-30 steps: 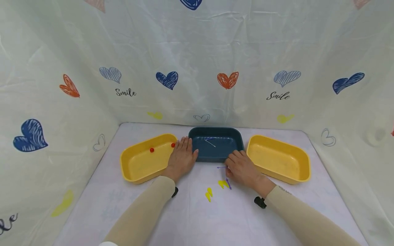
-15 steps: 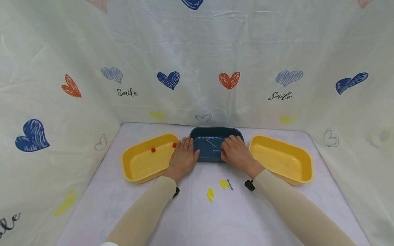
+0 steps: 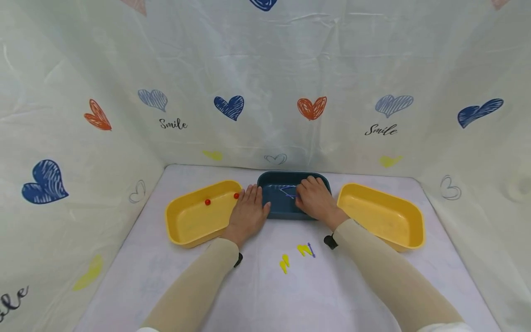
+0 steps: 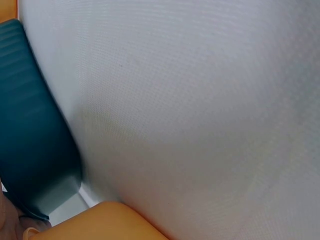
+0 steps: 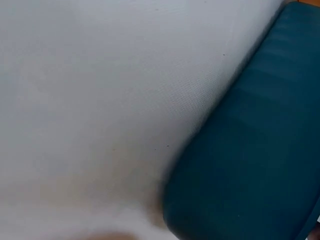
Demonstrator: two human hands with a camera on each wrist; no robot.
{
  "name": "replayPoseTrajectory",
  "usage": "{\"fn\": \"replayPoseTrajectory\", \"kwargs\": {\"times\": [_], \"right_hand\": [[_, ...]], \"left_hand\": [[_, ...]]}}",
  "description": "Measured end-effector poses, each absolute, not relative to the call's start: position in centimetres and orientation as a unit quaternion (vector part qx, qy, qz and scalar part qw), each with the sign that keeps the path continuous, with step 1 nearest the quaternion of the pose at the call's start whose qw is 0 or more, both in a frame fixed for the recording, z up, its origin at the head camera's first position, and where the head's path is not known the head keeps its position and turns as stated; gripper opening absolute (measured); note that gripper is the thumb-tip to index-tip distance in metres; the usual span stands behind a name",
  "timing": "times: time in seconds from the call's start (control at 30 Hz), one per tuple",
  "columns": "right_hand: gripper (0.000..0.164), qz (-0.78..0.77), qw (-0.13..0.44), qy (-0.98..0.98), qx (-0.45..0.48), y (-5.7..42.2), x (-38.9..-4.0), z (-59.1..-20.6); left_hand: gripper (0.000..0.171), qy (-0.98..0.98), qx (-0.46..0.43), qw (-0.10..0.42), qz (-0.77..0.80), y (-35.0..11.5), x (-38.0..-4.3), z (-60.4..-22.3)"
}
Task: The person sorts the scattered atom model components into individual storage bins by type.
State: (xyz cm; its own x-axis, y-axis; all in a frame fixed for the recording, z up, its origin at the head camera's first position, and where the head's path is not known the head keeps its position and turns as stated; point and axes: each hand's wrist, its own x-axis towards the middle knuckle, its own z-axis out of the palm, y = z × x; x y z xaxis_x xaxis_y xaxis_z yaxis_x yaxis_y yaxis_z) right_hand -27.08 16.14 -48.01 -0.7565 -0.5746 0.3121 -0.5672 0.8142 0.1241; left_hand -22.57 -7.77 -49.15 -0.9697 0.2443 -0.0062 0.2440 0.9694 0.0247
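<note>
My right hand [image 3: 317, 201] reaches over the dark teal tray [image 3: 286, 215], its fingers pinching a small purple stick [image 3: 292, 196] low inside. Thin sticks [image 3: 285, 187] lie on the tray's floor beside it. My left hand [image 3: 246, 216] lies flat with straight fingers, across the gap between the teal tray and the left yellow tray [image 3: 186, 226]. In the wrist views the teal tray's outer wall [image 5: 250, 125] fills one side, and most of each hand is out of sight.
Two red balls [image 3: 208, 202] sit in the left yellow tray. Another yellow tray [image 3: 381, 216] stands at the right. On the white table, several small yellow pieces [image 3: 284, 264] lie in front of the teal tray, with a purple stick [image 3: 311, 250] beside them. A printed curtain hangs behind.
My right hand has carried a purple stick from the table in front up and forward into the teal tray. The left hand has stayed in place.
</note>
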Motion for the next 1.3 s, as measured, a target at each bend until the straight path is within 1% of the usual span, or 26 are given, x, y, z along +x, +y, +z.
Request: {"fn": "replayPoseTrajectory", "kwargs": {"times": [0.47, 0.77, 1.03, 1.3], "right_hand": [[0.018, -0.010, 0.127, -0.953, 0.276, 15.6, -28.0, -48.1], [0.019, -0.007, 0.143, -0.949, 0.282, 15.5, -28.4, -48.5], [0.027, -0.008, 0.146, -0.952, 0.270, 15.6, -28.3, -48.7], [0.028, 0.002, 0.169, -0.950, 0.264, 16.4, -27.0, -48.0]], "left_hand": [[0.069, 0.992, 0.125, -0.001, 0.031, -7.9, -22.6, -49.0], [0.070, 0.992, 0.122, 0.001, 0.023, -7.9, -22.6, -49.2], [0.071, 0.992, 0.122, 0.005, 0.019, -7.9, -22.6, -49.1], [0.070, 0.992, 0.125, -0.001, 0.022, -7.8, -22.5, -49.0]]}}
